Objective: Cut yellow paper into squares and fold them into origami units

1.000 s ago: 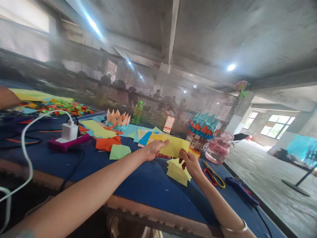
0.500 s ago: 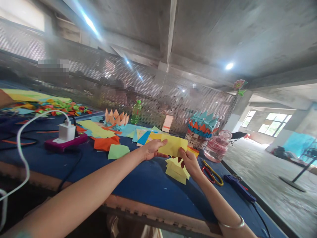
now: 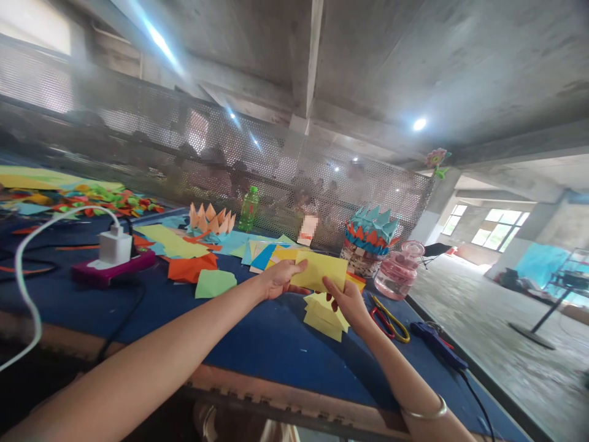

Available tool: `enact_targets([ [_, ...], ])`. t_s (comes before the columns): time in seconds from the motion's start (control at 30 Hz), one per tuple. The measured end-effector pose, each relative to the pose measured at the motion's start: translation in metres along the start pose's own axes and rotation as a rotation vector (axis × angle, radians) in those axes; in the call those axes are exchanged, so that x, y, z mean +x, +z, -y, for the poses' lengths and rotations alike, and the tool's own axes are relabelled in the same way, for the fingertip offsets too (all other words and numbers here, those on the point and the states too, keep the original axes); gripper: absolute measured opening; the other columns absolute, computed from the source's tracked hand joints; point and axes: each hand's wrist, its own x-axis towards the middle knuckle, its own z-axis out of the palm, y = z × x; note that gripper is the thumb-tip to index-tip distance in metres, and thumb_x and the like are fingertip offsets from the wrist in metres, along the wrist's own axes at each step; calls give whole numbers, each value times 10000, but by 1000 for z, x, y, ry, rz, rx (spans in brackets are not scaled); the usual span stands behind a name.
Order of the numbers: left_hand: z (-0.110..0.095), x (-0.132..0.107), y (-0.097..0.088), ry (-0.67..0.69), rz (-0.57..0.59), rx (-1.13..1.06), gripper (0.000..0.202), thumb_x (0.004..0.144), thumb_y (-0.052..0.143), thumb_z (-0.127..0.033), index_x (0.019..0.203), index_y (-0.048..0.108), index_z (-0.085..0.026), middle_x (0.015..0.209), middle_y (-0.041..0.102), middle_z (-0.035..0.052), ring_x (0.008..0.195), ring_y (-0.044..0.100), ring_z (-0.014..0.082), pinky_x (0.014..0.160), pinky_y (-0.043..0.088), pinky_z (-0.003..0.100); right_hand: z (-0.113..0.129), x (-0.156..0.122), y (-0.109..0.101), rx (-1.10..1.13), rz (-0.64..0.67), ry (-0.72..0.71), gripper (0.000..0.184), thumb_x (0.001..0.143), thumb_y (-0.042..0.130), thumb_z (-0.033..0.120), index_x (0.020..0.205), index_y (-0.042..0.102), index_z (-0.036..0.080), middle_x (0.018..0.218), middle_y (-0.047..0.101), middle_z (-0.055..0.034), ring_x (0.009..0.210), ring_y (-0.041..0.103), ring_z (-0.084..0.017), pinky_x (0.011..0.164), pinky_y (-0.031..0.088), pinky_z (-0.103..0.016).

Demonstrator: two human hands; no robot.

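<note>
Left hand [image 3: 280, 280] pinches the yellow paper [image 3: 324, 268] at its left end; right hand [image 3: 350, 305] pinches its lower right part; it spans between them, above the table [image 3: 267, 344]; a stack [image 3: 323, 323] lies nearby.

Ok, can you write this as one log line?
left hand: grips rectangular yellow paper sheet; right hand: grips same sheet; nearby: red-and-yellow scissors
</note>
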Motion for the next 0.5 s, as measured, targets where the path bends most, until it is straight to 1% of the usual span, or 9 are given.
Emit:
enact_targets([
  [0.07,1,1,0,2,-2,3,228,904,522,-310,967,642,-127,932,700,102,849,678,227,605,573,284,1,0,0,-7,-19,2,464,733,606,595,660,593,137,529,559,3,358,416,-66,346,318,-195],
  [0.2,3,2,0,15,-5,25,212,899,525,-306,923,654,-140,932,703,98,871,669,235,584,575,289,2,0,1,0,-62,3,443,697,627,592,633,546,161,475,496,39,344,410,-70,342,302,-196],
  [0.37,5,4,-1,39,-37,84,234,796,666,-361,864,678,-137,868,708,95,869,660,255,564,569,299,1,2,-1,-2,-76,8,417,688,634,564,628,553,160,475,504,34,345,411,-70,337,300,-196],
  [0.5,6,5,-2,61,-59,126,223,725,736,-332,842,695,-146,834,716,75,859,661,262,580,557,301,0,2,-2,-10,-64,8,392,697,631,538,631,562,157,488,532,23,347,411,-69,340,307,-196],
])
